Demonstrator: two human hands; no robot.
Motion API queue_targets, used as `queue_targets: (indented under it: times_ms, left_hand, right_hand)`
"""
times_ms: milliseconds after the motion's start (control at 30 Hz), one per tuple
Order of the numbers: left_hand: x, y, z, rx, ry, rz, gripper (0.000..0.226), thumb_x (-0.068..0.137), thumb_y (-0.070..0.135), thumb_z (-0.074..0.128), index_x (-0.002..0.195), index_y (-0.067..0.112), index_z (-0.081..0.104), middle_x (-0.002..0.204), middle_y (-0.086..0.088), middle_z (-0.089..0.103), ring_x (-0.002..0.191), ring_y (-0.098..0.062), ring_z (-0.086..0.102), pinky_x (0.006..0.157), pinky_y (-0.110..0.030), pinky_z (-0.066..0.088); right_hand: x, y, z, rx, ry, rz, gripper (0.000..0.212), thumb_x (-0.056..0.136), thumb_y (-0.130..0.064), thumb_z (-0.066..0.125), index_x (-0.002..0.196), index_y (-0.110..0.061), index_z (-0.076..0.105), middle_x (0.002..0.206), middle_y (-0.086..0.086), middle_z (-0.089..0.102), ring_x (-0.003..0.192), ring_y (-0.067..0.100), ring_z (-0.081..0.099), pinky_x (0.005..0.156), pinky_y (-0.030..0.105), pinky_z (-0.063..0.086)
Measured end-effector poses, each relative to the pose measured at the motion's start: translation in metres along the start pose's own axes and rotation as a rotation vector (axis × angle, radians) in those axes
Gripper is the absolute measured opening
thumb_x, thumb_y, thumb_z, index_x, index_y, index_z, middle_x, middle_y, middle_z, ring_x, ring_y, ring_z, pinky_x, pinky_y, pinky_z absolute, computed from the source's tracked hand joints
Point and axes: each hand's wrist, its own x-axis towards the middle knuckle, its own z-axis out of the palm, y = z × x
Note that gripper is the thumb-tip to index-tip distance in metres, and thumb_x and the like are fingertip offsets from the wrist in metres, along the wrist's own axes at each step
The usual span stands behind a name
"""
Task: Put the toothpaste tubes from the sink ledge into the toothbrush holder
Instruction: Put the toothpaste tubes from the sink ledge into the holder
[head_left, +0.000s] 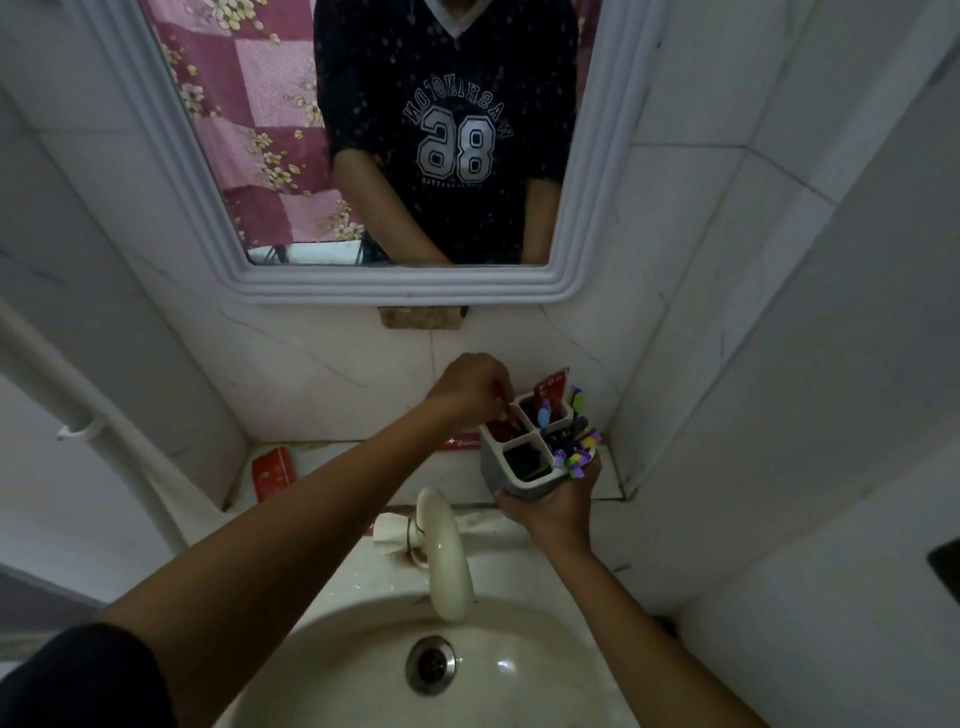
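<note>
Nearest the camera, a dark sleeve (78, 675) covers the upper left arm, which stretches bare across the white sink basin (363, 654) and past the cream faucet (444, 551) toward the back ledge.

Starting at the fingers (498, 400) of the left hand (470, 387): they are pinched closed on a red toothpaste tube (505, 423), whose lower end sits in the rear-left compartment of the toothbrush holder (493, 462). The knuckles arch above the holder's rim and the wrist bends downward. How deep the tube has gone is hard to tell, because the hand covers its upper part.

The right hand (556, 506) cups the grey holder from below and in front, its fingers wrapped closed around the base, apparently lifting or tilting it just off the ledge. The right forearm rises from the lower right.

Another red tube (555, 387) stands in the rear-right compartment beside purple and green toothbrushes (576, 447). The front-left compartment looks dark and empty.

Judging the step: this tube is being seated, so the next move calls for letting go once it rests upright. More red packaging lies on the sink ledge (332, 452): a flat red tube (463, 442) just left of the holder against the wall, and a crumpled red tube (272, 472) well apart at the far left. Those would need fetching with the left hand.
</note>
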Motion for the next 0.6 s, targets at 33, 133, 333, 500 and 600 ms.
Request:
queue_targets:
  times_ms: [33, 133, 333, 500, 600]
  left_hand:
    - [-0.002, 0.001, -0.005, -0.001, 0.016, -0.003, 0.025, 0.076, 0.008, 0.074, 0.1, 0.013, 0.076, 0.11, -0.004, 0.069, 0.103, -0.02, 0.063, 0.079, -0.022, 0.043]
    - [-0.003, 0.014, -0.01, 0.151, -0.01, 0.053, 0.028, 0.077, 0.006, 0.07, 0.103, 0.016, 0.076, 0.114, -0.006, 0.069, 0.105, -0.024, 0.063, 0.086, -0.028, 0.049]
    - [-0.001, 0.019, 0.016, 0.241, -0.164, 0.079, 0.053, 0.082, 0.018, 0.068, 0.13, 0.008, 0.048, 0.123, -0.018, 0.06, 0.111, -0.034, 0.059, 0.084, -0.034, 0.047]
    - [0.002, 0.003, 0.008, 0.119, -0.136, -0.008, 0.025, 0.091, 0.025, 0.059, 0.108, 0.009, 0.067, 0.114, -0.013, 0.067, 0.104, -0.029, 0.061, 0.081, -0.031, 0.046]
    - [0.002, -0.004, 0.01, 0.167, -0.117, -0.031, 0.02, 0.085, 0.02, 0.067, 0.098, 0.007, 0.075, 0.105, -0.011, 0.072, 0.097, -0.026, 0.065, 0.083, -0.033, 0.051]
  right_hand:
    - [0.0, -0.001, -0.001, 0.007, 0.0, 0.004, 0.116, 0.043, -0.015, 0.101, 0.137, -0.043, 0.039, 0.132, 0.007, 0.062, 0.12, 0.014, 0.069, 0.107, 0.029, 0.059]
    - [-0.003, -0.006, 0.0, 0.058, 0.005, -0.043, 0.101, 0.043, -0.017, 0.096, 0.125, -0.035, 0.041, 0.123, -0.002, 0.063, 0.111, -0.019, 0.066, 0.089, 0.002, 0.052]
    - [-0.001, -0.009, 0.0, 0.087, -0.007, -0.054, 0.091, 0.057, 0.008, 0.095, 0.119, -0.034, 0.044, 0.116, -0.001, 0.064, 0.101, -0.022, 0.067, 0.082, 0.0, 0.053]
    - [0.0, 0.001, 0.0, 0.043, 0.007, -0.072, 0.11, 0.038, -0.029, 0.095, 0.117, -0.081, 0.037, 0.123, -0.015, 0.063, 0.108, -0.02, 0.066, 0.093, 0.012, 0.057]
    - [0.001, 0.002, 0.002, 0.008, 0.021, -0.064, 0.11, 0.039, -0.032, 0.094, 0.117, -0.082, 0.035, 0.126, -0.012, 0.063, 0.114, -0.017, 0.064, 0.098, 0.015, 0.056]
